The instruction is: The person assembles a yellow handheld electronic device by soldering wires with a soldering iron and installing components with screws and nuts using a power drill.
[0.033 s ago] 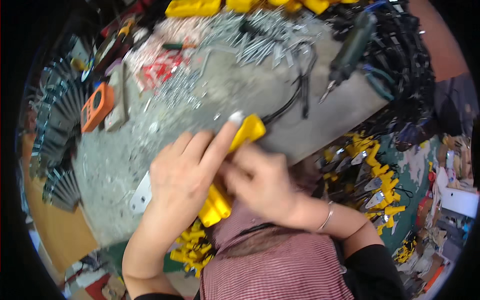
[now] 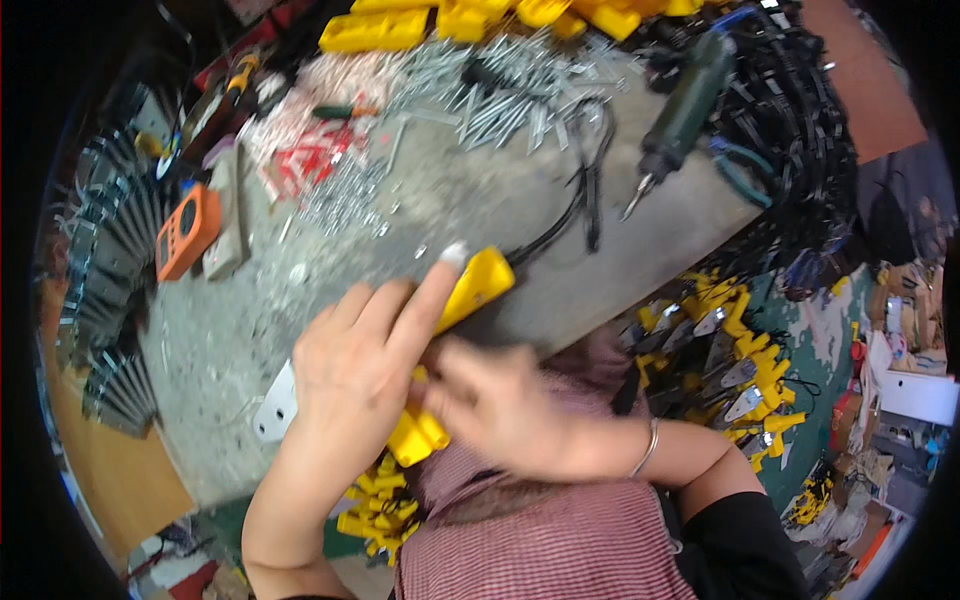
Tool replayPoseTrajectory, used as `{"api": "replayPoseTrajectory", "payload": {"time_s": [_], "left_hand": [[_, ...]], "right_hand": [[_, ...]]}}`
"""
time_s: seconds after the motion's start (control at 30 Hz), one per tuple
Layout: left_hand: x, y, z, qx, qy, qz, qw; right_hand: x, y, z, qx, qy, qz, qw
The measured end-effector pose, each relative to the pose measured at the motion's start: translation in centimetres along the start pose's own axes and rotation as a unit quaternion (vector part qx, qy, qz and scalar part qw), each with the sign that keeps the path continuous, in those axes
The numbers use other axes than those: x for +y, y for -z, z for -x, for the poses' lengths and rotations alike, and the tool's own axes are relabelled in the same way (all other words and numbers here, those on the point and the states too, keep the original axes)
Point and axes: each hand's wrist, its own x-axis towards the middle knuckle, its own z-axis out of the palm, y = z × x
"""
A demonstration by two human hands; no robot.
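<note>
My left hand (image 2: 355,365), with a white covering on the index fingertip, lies over a yellow plastic handle housing (image 2: 482,287) and grips it near the bench's front edge. The housing's lower end (image 2: 415,438) shows below the palm. A flat metal plate with holes (image 2: 274,405) juts out left of my wrist. From the housing's far end a black cord (image 2: 550,235) runs over the bench. My right hand (image 2: 500,410), smeared by motion, is at the near side of the housing with fingers bent. Whether it holds anything is not visible.
A dark green power screwdriver (image 2: 690,100) lies at the back right beside a heap of black cords (image 2: 800,130). Loose screws (image 2: 345,195), metal pins (image 2: 510,105) and yellow housings (image 2: 375,30) cover the back. An orange meter (image 2: 187,232) stands left. Yellow-handled pieces (image 2: 750,375) are piled right.
The whole view has shifted slightly, with the bench things lower and further left. My right hand has moved a little down and left along the housing; my left hand keeps its grip.
</note>
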Motion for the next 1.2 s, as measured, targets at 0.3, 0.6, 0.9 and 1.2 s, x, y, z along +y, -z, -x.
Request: {"api": "replayPoseTrajectory", "payload": {"time_s": [0.3, 0.6, 0.9, 1.2], "left_hand": [[0.1, 1.2, 0.3, -0.007, 0.013, 0.012, 1.000], [-0.4, -0.4, 2.0, 0.040, 0.099, 0.088, 0.990], [0.0, 0.0, -1.4, -0.047, 0.062, 0.080, 0.994], [0.1, -2.1, -1.0, -0.003, 0.134, 0.227, 0.965]], "right_hand": [[0.2, 14.7, -4.5, 0.262, -0.036, 0.181, 0.947], [5.2, 17.9, -9.8, 0.412, -0.023, 0.005, 0.911], [-7.3, 13.0, -10.4, 0.052, 0.102, -0.395, 0.911], [-7.3, 9.5, -12.3, -0.148, 0.131, -0.235, 0.952]]}}
